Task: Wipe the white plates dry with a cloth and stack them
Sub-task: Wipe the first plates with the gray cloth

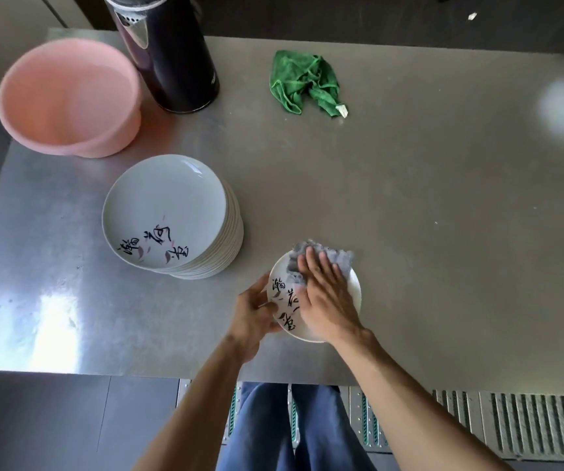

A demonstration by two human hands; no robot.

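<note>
The left hand [253, 321] and right hand [324, 300] were bare, as were the forearms [392, 375] — blue trousers [311, 430] showed at six o'clock.

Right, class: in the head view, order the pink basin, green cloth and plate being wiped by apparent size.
1. pink basin
Then plate being wiped and green cloth: these look close, and the plate is nearer the camera, so unranked.

Glare on table [49, 314] left; right edge blurred; wide-angle bend.
</note>
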